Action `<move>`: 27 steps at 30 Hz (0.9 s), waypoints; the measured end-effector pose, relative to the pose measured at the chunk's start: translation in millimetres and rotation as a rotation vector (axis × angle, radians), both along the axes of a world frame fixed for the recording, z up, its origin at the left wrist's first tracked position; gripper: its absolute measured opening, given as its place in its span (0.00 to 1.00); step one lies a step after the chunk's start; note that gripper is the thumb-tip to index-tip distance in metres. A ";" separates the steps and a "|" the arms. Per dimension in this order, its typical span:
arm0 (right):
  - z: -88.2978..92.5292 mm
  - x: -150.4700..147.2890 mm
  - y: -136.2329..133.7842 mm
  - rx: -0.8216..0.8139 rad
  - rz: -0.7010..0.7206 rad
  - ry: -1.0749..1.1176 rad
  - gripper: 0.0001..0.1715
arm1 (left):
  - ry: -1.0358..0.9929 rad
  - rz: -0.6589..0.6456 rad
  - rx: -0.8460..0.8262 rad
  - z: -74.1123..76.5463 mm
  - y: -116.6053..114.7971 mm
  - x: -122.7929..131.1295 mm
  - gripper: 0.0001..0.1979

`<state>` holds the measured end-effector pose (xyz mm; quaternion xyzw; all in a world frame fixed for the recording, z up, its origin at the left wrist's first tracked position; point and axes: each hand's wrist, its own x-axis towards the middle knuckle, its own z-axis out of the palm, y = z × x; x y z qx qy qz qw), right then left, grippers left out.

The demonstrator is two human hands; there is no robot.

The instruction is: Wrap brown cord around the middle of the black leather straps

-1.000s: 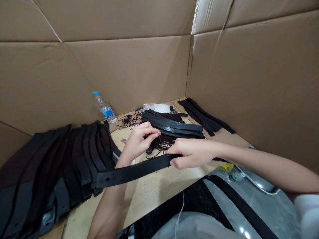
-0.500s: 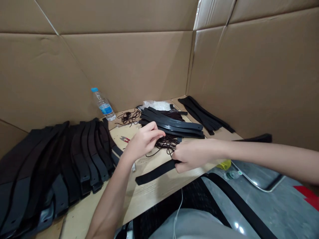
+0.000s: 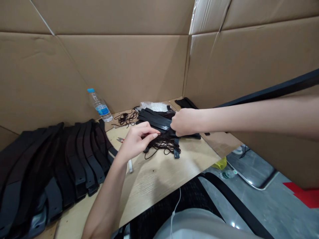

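Observation:
My right hand (image 3: 183, 122) is closed in a fist around a long black strip (image 3: 274, 91), which runs up to the right behind my forearm. Close by on the left, my left hand (image 3: 139, 139) pinches thumb and forefinger together; whatever lies between them is too small to make out. Under and beyond both hands rests a pile of black strips (image 3: 153, 118) on the board. A tangle of thin dark cords (image 3: 163, 146) spreads in front of that pile, with the end of one dark strip (image 3: 176, 153) poking out.
Many overlapping black strips (image 3: 72, 159) cover the left side. A water bottle (image 3: 101, 108) leans on the cardboard wall (image 3: 119, 66). Partly hidden snips (image 3: 120, 139), loose cord (image 3: 125, 118) and a clear plastic bag (image 3: 153, 106) lie on the table. A yellow item (image 3: 220, 163) is beyond the edge.
My right hand has moved up and away from me with the black strip, which has swung up off the board. My left hand stays nearly in place, still pinching. The view has shifted slightly.

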<state>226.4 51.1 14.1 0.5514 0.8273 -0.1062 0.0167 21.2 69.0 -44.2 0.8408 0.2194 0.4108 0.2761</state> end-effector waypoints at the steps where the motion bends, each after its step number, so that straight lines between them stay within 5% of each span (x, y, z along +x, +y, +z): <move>1: 5.2 -1.4 2.6 0.030 0.011 -0.029 0.09 | -0.027 -0.020 -0.083 0.4 -0.3 0.4 0.06; 9: 34.3 -11.6 13.5 0.295 0.012 -0.384 0.19 | -0.353 -0.015 -0.517 -2.4 -3.7 7.4 0.06; 14: 38.9 -8.2 10.9 0.236 -0.035 -0.135 0.19 | -0.434 0.025 -0.632 -4.0 -3.5 10.0 0.10; 27: 39.1 -10.0 -4.2 -0.158 -0.057 0.696 0.14 | -0.473 0.004 -0.547 -5.7 -0.6 8.3 0.08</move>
